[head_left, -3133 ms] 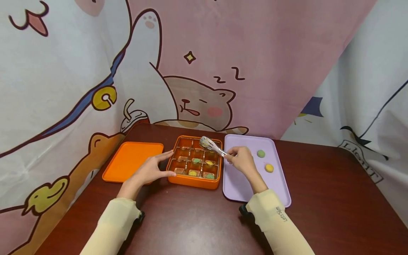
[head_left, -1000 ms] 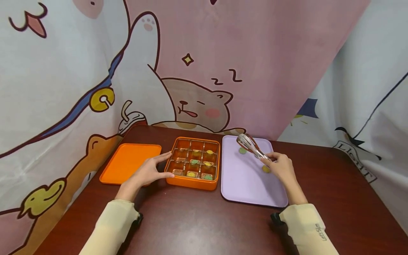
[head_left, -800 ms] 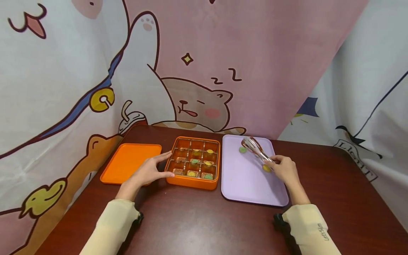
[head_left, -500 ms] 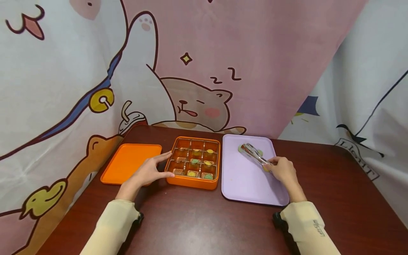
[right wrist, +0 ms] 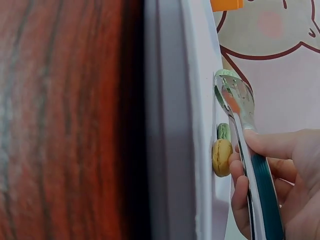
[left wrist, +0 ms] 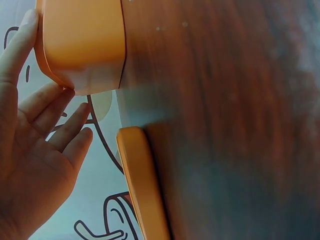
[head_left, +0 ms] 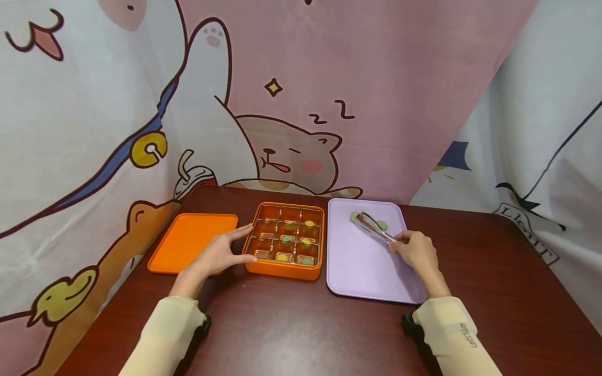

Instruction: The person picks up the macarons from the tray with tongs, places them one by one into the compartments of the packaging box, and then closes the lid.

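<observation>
My left hand (head_left: 218, 254) touches the left side and front corner of an orange box (head_left: 284, 269), its fingers fairly straight and the thumb apart. The box has a clear divided insert with yellow and green macarons in several compartments. Metal tongs (head_left: 372, 225) are gripped by my right hand (head_left: 417, 251) low over the lilac tray (head_left: 362, 277). At the tongs' tips is a green macaron (right wrist: 227, 73); whether they pinch it cannot be told. Another green macaron (head_left: 383, 225) lies just beyond the tongs. A yellow macaron (right wrist: 221, 157) sits by my right fingers, mostly hidden in the head view.
An orange lid (head_left: 195, 237) lies flat on the table left of the box. The brown table (head_left: 291, 324) runs in front of box and tray. A printed curtain (head_left: 376, 104) hangs behind and at both sides.
My right hand has carried the tongs from above the box to the tray on the right, then lowered them to the green macaron. My left hand has stayed at the box.
</observation>
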Available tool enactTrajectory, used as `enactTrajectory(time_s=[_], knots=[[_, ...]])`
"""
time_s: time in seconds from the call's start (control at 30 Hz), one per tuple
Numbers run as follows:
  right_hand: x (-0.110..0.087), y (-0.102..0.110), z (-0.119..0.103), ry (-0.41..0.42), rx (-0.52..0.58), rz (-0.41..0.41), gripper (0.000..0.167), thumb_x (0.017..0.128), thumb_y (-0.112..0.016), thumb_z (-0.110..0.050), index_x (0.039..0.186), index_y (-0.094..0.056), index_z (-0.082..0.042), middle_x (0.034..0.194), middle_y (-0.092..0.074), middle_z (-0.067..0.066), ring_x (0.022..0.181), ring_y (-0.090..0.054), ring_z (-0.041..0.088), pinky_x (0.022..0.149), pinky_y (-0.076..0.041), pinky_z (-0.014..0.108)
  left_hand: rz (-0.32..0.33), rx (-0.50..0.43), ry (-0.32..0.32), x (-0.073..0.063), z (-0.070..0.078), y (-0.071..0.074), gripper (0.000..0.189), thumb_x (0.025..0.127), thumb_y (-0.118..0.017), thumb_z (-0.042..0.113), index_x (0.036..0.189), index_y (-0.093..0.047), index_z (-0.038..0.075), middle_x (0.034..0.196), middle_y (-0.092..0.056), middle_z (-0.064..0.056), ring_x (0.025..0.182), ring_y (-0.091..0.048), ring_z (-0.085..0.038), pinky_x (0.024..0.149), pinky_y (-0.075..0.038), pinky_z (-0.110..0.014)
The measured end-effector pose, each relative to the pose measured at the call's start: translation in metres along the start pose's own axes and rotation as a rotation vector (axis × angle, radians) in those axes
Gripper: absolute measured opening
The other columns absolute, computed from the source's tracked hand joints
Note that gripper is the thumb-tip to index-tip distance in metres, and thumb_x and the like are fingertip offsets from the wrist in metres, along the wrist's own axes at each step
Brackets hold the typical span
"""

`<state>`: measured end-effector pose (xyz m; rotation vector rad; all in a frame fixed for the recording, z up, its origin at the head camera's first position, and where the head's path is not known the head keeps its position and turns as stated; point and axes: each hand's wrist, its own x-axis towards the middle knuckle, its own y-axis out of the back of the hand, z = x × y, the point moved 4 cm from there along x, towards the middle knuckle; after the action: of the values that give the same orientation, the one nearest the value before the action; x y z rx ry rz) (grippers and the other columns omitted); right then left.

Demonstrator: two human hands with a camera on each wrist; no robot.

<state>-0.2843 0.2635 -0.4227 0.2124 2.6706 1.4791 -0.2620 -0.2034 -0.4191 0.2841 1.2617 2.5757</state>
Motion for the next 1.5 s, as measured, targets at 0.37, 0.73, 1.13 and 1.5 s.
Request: enactTrajectory(time_s=[0.37, 0.73, 1.13, 1.5], knots=[[-0.004, 0.004, -0.001, 0.041, 0.030, 0.033, 0.027, 0.090, -0.071, -0.028, 0.103, -0.074, -0.005, 0.079, -0.072, 0.007, 0.073, -0.056, 0.021, 0.059, -0.037, 0.029, -0.002, -0.005, -0.003, 0.002, -0.001, -0.002, 0.091, 0.078, -0.081, 0.050, 0.153, -0.043, 0.014, 0.160, -0.040, -0.005, 0.145, -0.039, -0.039, 0.113, -0.036, -0.061], [-0.012, 0.008, -0.009, 0.099, 0.073, 0.072, 0.025, 0.089, -0.073, -0.026, 0.101, -0.076, -0.005, 0.078, -0.070, 0.009, 0.071, -0.055, 0.019, 0.059, -0.037, 0.029, -0.005, 0.005, -0.003, 0.004, 0.000, -0.003, 0.092, 0.078, -0.080, 0.052, 0.153, -0.043, 0.016, 0.160, -0.039, -0.005, 0.145, -0.039, -0.038, 0.113, -0.037, -0.060], [-0.025, 0.001, -0.029, 0.186, 0.169, 0.052, 0.019, 0.087, -0.076, -0.018, 0.097, -0.075, -0.001, 0.069, -0.068, 0.006, 0.057, -0.054, 0.009, 0.050, -0.042, 0.024, -0.007, -0.017, 0.000, 0.002, -0.002, -0.002, 0.092, 0.078, -0.081, 0.051, 0.153, -0.042, 0.015, 0.160, -0.039, -0.005, 0.145, -0.039, -0.038, 0.113, -0.036, -0.061], [-0.035, -0.008, -0.059, 0.234, 0.254, -0.003, 0.020, 0.088, -0.075, -0.016, 0.100, -0.075, 0.001, 0.070, -0.070, 0.009, 0.059, -0.062, 0.013, 0.050, -0.047, 0.021, 0.001, -0.011, 0.002, 0.001, -0.002, -0.001, 0.092, 0.078, -0.081, 0.050, 0.153, -0.042, 0.014, 0.160, -0.040, -0.005, 0.145, -0.038, -0.039, 0.114, -0.036, -0.061]])
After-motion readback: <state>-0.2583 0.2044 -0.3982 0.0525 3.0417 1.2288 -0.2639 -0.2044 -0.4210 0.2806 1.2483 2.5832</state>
